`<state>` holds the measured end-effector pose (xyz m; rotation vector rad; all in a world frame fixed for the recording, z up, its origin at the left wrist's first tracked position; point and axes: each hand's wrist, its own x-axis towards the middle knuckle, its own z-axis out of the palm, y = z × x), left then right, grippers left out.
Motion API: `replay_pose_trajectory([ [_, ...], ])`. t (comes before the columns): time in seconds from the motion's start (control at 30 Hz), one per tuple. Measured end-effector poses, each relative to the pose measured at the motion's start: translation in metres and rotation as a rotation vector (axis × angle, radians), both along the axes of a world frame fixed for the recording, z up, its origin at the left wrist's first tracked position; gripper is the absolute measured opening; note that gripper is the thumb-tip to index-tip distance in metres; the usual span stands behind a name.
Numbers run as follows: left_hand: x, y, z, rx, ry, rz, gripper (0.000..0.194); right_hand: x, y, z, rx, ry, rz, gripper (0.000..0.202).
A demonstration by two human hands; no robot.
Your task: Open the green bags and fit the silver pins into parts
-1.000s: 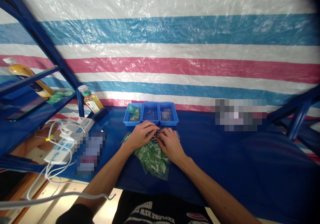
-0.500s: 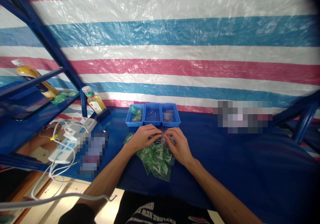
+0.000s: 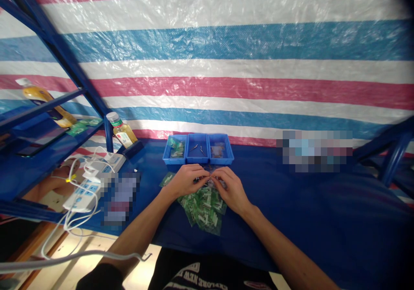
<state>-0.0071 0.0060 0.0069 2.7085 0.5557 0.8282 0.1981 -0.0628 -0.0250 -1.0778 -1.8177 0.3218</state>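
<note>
My left hand (image 3: 188, 180) and my right hand (image 3: 230, 186) meet fingertip to fingertip, both pinched, above the blue tabletop. What lies between their fingertips is too small to make out. Just below them is a pile of small clear bags with green and white contents (image 3: 205, 210). Small dark metal pieces show partly under my left fingers. Behind the hands stand three joined blue bins: the left bin (image 3: 166, 155) has green packets, the middle bin (image 3: 197, 159) holds two small metal pieces, and the right bin (image 3: 230, 155) contains small clear bags.
At the left are a white power strip (image 3: 79, 197) with cables, a blurred flat item (image 3: 121, 199) and a bottle (image 3: 122, 132) by the blue frame. Another bottle (image 3: 48, 102) lies on the side shelf. A blurred object (image 3: 315, 150) sits at the back right. Someone's arm shows beneath the shelf.
My fingertips have come closer together and now meet. My right hand has shifted slightly left and down. The bins and the pile look the same.
</note>
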Motion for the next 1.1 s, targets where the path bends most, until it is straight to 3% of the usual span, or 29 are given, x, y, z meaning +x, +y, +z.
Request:
replay_pose_trajectory([
  [0.53,0.0011,0.0008,-0.0046,0.001,-0.061,0.021,0.019,0.003,0.0013,-0.0034,-0.058,-0.012,-0.061,0.015],
  [1.1,0.0014,0.001,-0.0107,-0.021,-0.068,0.041,0.02,0.0038,0.0014,-0.0024,0.01,0.017,-0.038,0.014],
])
